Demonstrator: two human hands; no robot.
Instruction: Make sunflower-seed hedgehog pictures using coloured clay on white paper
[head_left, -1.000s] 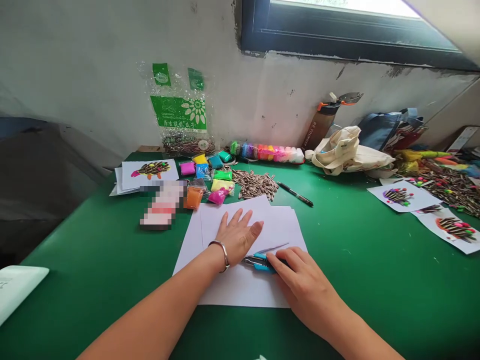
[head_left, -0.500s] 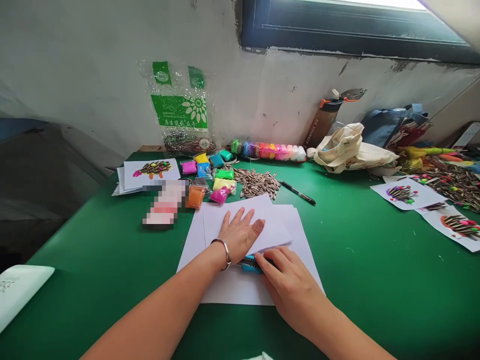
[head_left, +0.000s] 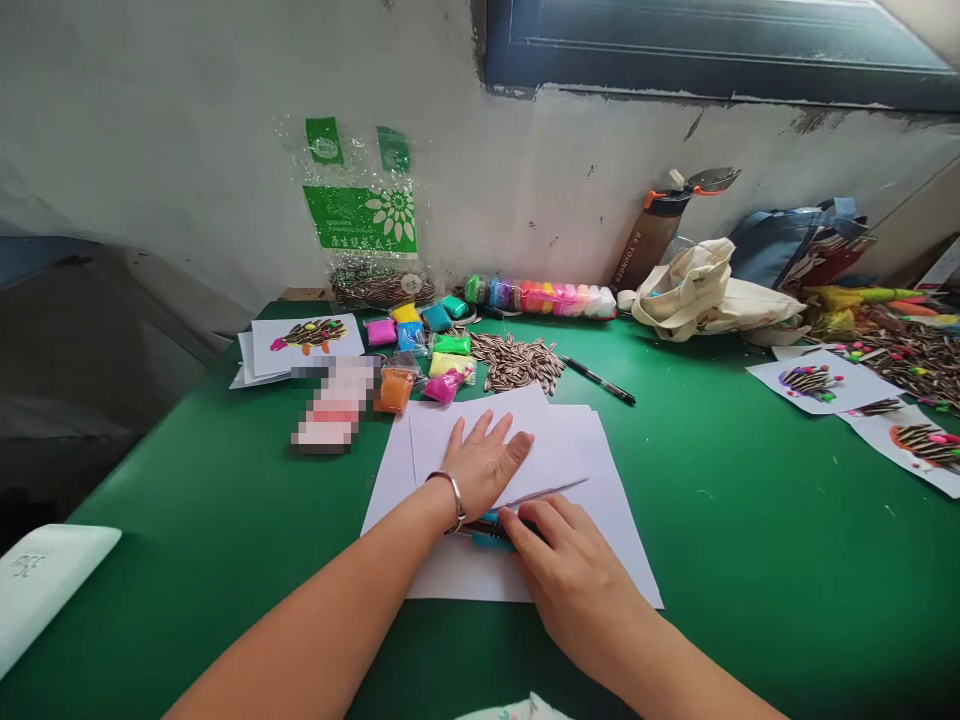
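My left hand (head_left: 484, 468) lies flat with fingers spread, pressing on a folded sheet of white paper (head_left: 431, 435). A silver bangle (head_left: 454, 495) circles that wrist. My right hand (head_left: 574, 560) is closed round a blue and black utility knife (head_left: 489, 530), held along the near edge of the folded sheet. Its front end is hidden behind my left wrist, so I cannot see the blade. Larger white paper (head_left: 615, 560) lies underneath, on the green table (head_left: 742, 590).
Bagged coloured clay (head_left: 396, 388), a pile of sunflower seeds (head_left: 521, 362) and a black pen (head_left: 598, 380) lie beyond the paper. Seed-decorated cards (head_left: 810, 385) rest at right, others (head_left: 304, 345) at left. A bottle (head_left: 651, 240) and cloth bag (head_left: 694, 295) stand against the wall.
My right hand and the utility knife have slid slightly left along the paper's near edge. More of the sheet's right edge looks separated. My left hand stays pressed in place.
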